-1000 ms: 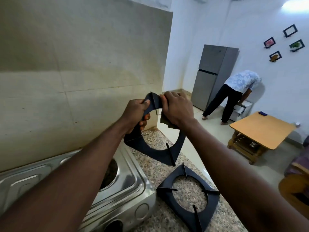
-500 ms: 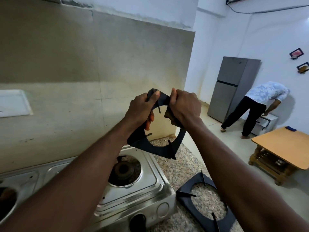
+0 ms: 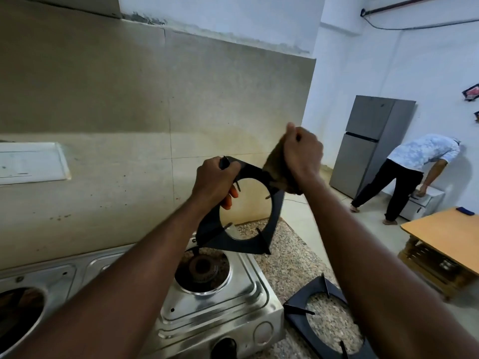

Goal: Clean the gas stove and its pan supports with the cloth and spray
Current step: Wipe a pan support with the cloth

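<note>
Head view. My left hand (image 3: pixel 215 178) grips the upper corner of the raised pan support (image 3: pixel 241 240), fingers clenched around its frame, holding it tilted above the stove (image 3: pixel 220 312). My right hand (image 3: pixel 302 151) is closed on the cloth (image 3: pixel 276 167), which is pressed against the support's upper right edge. I judge the wiping goes best by bracing firmly with the left and rubbing along each bar and prong in turn. A second pan support (image 3: pixel 298 310) lies flat on the granite counter (image 3: pixel 293 257), just beside the stove. The exposed burner (image 3: pixel 203 268) sits directly beneath; no spray is visible.
</note>
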